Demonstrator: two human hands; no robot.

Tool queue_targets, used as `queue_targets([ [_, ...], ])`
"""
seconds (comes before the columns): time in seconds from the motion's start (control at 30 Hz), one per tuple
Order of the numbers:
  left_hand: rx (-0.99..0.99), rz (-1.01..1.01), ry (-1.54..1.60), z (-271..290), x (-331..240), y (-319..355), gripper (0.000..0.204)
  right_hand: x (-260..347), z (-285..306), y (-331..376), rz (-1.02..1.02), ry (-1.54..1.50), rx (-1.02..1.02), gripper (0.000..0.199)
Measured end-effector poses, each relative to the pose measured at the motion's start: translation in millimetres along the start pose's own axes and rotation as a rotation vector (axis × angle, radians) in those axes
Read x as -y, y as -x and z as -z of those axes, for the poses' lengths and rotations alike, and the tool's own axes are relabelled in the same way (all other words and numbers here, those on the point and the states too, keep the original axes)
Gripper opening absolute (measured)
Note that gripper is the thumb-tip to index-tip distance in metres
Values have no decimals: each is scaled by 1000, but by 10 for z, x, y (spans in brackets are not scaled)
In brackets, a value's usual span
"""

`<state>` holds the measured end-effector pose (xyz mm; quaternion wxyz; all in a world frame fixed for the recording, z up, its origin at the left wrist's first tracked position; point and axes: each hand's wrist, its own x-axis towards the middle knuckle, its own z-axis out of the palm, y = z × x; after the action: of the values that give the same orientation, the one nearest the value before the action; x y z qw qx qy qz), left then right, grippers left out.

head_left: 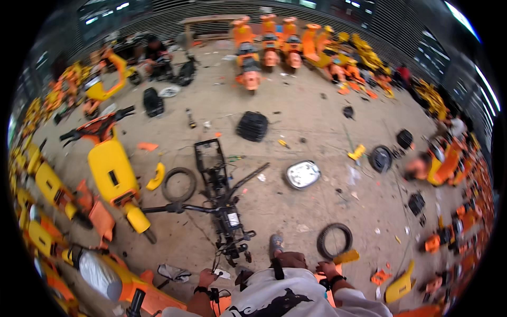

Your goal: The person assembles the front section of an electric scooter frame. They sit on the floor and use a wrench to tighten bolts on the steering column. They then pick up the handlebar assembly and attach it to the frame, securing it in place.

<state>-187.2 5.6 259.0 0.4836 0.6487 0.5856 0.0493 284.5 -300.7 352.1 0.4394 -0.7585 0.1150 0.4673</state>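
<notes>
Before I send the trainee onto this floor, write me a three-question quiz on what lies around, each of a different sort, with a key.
1. True or false: going left to right in the picture, the bare black frame lies between the large yellow scooter and the silver oval piece.

2. Which of these is nearest the person's right hand?
A) the silver oval piece
B) the black bundle
C) the small yellow panel

3. What ring-shaped thing lies flat between that scooter and the frame?

Key:
1. True.
2. C.
3. A black tire.
</notes>
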Motion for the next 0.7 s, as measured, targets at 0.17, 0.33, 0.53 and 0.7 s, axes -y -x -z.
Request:
queue_targets([
  [0.17, -131, -4, -19, -34, 102, 0, 27, 108, -117, -72, -67, 147, 15, 25],
  [0.33, -166, 90, 259, -156, 151, 141, 26, 272, -109, -234, 7, 195, 58, 27],
  [0.53, -201, 37, 409, -164, -180, 294, 39, 617, -224, -276, 2, 240, 94, 24],
  [0.7, -282, 33, 316, -17, -429, 506, 58, 763, -296, -728, -11, 297, 159, 27],
])
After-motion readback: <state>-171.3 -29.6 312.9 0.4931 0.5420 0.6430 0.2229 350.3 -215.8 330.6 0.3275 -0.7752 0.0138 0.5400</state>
